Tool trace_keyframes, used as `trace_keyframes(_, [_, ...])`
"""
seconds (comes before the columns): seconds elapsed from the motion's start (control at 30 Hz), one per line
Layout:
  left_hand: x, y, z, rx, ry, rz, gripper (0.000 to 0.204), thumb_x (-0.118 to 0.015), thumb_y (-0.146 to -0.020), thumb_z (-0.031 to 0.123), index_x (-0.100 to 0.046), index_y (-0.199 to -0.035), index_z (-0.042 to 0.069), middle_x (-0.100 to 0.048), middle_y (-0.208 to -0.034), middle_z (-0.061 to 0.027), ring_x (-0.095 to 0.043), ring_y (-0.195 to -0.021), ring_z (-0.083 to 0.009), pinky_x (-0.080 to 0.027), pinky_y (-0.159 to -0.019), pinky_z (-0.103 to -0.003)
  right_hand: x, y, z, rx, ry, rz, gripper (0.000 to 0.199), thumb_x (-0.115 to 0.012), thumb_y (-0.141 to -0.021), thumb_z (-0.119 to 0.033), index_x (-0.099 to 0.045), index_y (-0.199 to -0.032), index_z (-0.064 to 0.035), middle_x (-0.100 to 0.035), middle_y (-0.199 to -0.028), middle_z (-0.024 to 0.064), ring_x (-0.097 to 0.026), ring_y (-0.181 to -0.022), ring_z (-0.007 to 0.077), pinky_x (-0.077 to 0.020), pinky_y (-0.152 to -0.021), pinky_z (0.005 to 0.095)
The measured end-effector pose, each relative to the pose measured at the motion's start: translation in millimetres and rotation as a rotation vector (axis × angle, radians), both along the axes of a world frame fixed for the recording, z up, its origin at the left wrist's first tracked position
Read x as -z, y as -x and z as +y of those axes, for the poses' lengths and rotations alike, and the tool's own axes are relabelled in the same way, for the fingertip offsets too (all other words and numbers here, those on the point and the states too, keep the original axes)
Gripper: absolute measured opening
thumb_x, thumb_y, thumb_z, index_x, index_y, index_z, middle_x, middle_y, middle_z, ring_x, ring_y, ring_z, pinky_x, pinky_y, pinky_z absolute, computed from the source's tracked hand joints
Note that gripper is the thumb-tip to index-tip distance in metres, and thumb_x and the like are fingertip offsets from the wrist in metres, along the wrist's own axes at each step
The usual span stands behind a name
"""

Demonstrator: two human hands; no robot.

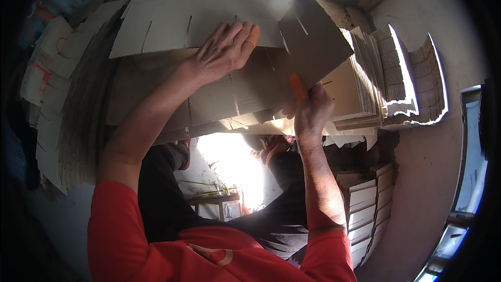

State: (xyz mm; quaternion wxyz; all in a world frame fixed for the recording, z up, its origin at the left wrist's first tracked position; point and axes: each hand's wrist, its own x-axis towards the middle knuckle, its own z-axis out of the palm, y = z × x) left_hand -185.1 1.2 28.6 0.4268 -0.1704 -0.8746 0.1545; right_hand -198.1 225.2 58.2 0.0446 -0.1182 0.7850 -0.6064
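Observation:
My left hand (227, 52) is closed at the near edge of a pale slotted cardboard strip (167, 26). Its fingertips lie on top of the strip, and one digit wears an orange finger cover (253, 35). Whatever is under that palm is hidden. My right hand (314, 108) grips the lower corner of a darker cardboard piece (318, 42), its orange-covered thumb (299, 87) on top and its other fingers mostly hidden. This piece is tilted, has a narrow slot, and overlaps the strip's right end. More slotted cardboard (211, 99) lies beneath both hands.
Tall stacks of slotted cardboard stand at the left (78, 99) and right (365, 78). Another cardboard stack (362, 209) stands low at the right, by the wall (422, 172). Bright sunlight falls on the floor (229, 156) between my legs, near a small wooden frame (216, 201).

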Motion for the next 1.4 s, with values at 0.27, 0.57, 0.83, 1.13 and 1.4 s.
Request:
trace_keyframes(0.27, [-6,7,4,-0.012,0.041,-0.081,0.012,-0.062,-0.06,0.003,-0.059,-0.07,-0.002,-0.052,-0.079,-0.0101,-0.05,-0.08,-0.0216,-0.047,-0.06,-0.03,6,2,0,-0.028,0.029,0.06,0.016,-0.061,-0.092,-0.011,-0.058,-0.086,0.0034,-0.058,-0.061,0.0042,-0.054,-0.046,0.0082,-0.0422,-0.04,0.0241])
trace_keyframes(0.57, [-21,-22,36,-0.017,-0.011,-0.233,0.019,-0.062,-0.061,0.001,-0.06,-0.079,-0.004,-0.053,-0.08,-0.0116,-0.052,-0.078,-0.0218,-0.05,-0.06,-0.031,15,11,9,0.01,-0.242,0.249,0.011,-0.059,-0.084,0.007,-0.053,-0.092,0.0032,-0.057,-0.061,0.0124,-0.06,-0.053,0.0176,-0.0466,-0.048,0.0301])
trace_keyframes(0.83, [-31,-21,41,-0.009,-0.085,-0.202,0.011,-0.063,-0.059,0.001,-0.06,-0.069,-0.002,-0.053,-0.071,-0.0106,-0.052,-0.075,-0.0218,-0.048,-0.055,-0.029,-2,2,7,0.011,-0.105,0.281,0.015,-0.059,-0.09,0.0,-0.05,-0.078,0.0005,-0.052,-0.054,0.0082,-0.055,-0.046,0.0121,-0.0403,-0.041,0.0281])
trace_keyframes(1.13, [-34,20,13,-0.211,0.156,-0.139,0.011,-0.06,-0.059,-0.002,-0.06,-0.07,-0.003,-0.053,-0.073,-0.0115,-0.054,-0.077,-0.0223,-0.052,-0.057,-0.029,-14,-13,18,-0.007,-0.06,0.231,0.009,-0.053,-0.085,0.006,-0.049,-0.078,0.0009,-0.05,-0.053,0.0072,-0.054,-0.044,0.0131,-0.04,-0.041,0.0269])
trace_keyframes(1.4, [3,70,-68,-0.131,-0.308,-0.249,0.007,-0.062,-0.066,0.001,-0.058,-0.071,-0.002,-0.058,-0.079,-0.0166,-0.056,-0.079,-0.0321,-0.054,-0.07,-0.039,-18,-12,14,0.002,0.016,0.197,0.017,-0.059,-0.092,-0.01,-0.053,-0.082,0.0017,-0.054,-0.059,0.0062,-0.053,-0.044,0.0097,-0.0402,-0.039,0.0246])
